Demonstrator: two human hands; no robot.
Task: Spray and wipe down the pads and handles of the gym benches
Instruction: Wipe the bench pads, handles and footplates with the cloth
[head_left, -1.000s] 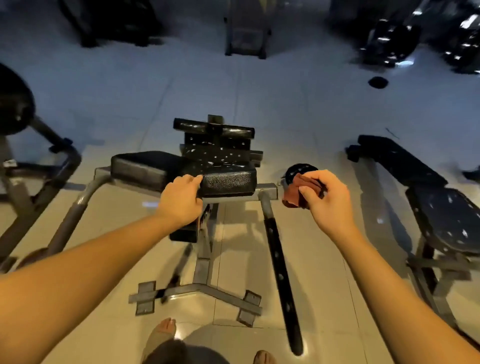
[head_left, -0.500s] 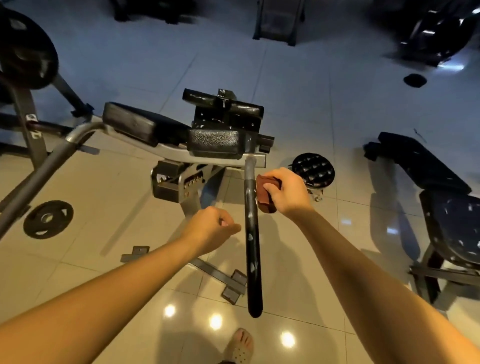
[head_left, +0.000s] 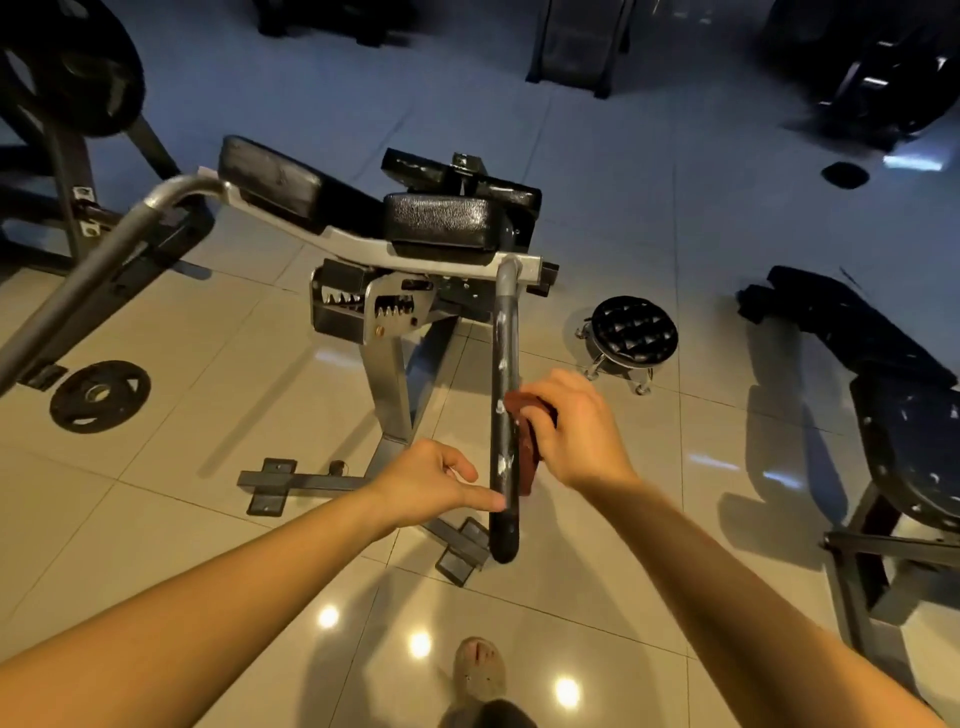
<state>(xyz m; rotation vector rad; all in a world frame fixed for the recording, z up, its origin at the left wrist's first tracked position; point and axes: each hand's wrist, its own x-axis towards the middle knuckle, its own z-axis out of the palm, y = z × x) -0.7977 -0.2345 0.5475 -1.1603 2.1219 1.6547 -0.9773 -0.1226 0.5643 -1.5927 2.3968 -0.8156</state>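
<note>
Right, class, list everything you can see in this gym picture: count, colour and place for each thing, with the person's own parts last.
bench pads: two, black, on the grey-framed centre bench
handle: one, black and scuffed, running from the bench frame toward the camera
cloth: one, reddish-brown, against the handle's right side
stool: one, black round seat on chrome legs, on the floor right of the handle
weight plate: one, black, flat on the floor at left
second bench: one, black, at the right edge
floor: beige glossy tiles
foot: one, bottom centre
left hand: one finger touches the handle
right hand: holds the cloth
</note>
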